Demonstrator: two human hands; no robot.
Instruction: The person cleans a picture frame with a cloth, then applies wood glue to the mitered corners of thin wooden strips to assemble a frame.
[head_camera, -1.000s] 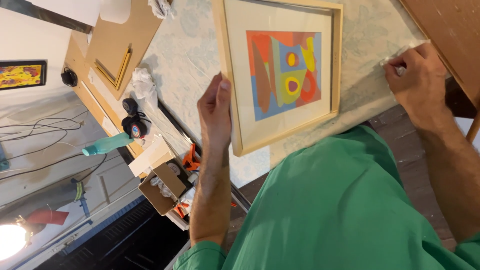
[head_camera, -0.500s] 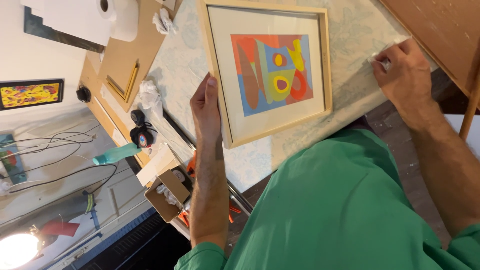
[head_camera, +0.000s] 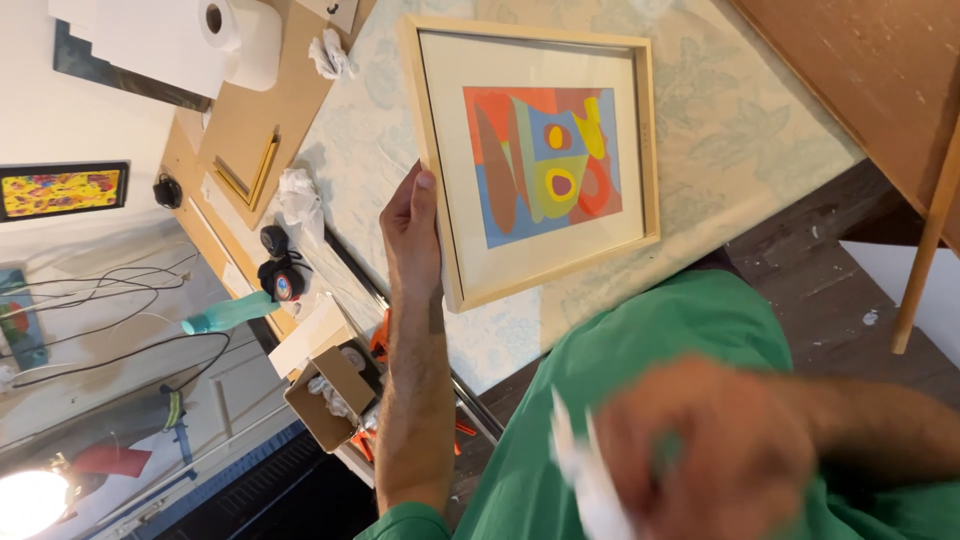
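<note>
A light wooden picture frame (head_camera: 530, 32) lies flat on a pale patterned tablecloth (head_camera: 740, 130). It holds an abstract print in orange, blue and yellow on a cream mat. My left hand (head_camera: 412, 235) grips the frame's left edge, thumb on top of the wood. My right hand (head_camera: 700, 450) is blurred, low in the view over my green shirt and away from the frame. It is closed on a crumpled white piece of paper or cloth (head_camera: 590, 490).
A paper towel roll (head_camera: 235, 40) and crumpled tissues (head_camera: 297, 190) lie at the table's left. An open cardboard box (head_camera: 325, 400), a teal bottle (head_camera: 230, 315) and cables sit below. A brown wooden board (head_camera: 860, 70) leans at top right.
My right hand left the tablecloth's far right side and pulled back toward my body with the white piece. My left hand kept its hold on the frame.
</note>
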